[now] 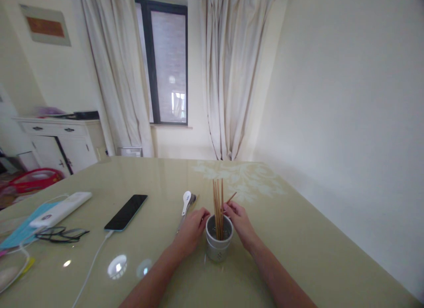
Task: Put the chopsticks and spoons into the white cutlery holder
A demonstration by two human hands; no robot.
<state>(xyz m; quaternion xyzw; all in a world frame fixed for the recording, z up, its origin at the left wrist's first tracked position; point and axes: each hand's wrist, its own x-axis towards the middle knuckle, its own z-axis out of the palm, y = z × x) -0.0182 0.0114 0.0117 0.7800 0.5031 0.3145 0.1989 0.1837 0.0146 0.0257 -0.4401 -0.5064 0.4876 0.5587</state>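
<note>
A grey metal chopstick holder (219, 251) with small holes stands upright on the table. Several wooden chopsticks (217, 206) rise out of it. At its left rim is my left hand (194, 226), its fingers curled against the edge and partly hidden. My right hand (239, 219) is at the right rim, closed in a pinch on one slanted chopstick (232, 197) that leans up to the right. Left of my left hand lie a white spoon (186, 202) and other utensils with dark and thin handles, partly covered by that hand.
The glossy table (298, 255) meets a wall on the right. On the left are a black phone (126, 212) on a white cable, eyeglasses (62, 234), a white power strip-like device (61, 209) and a blue mask (23, 231). Behind are curtains (228, 78) and a window (168, 65).
</note>
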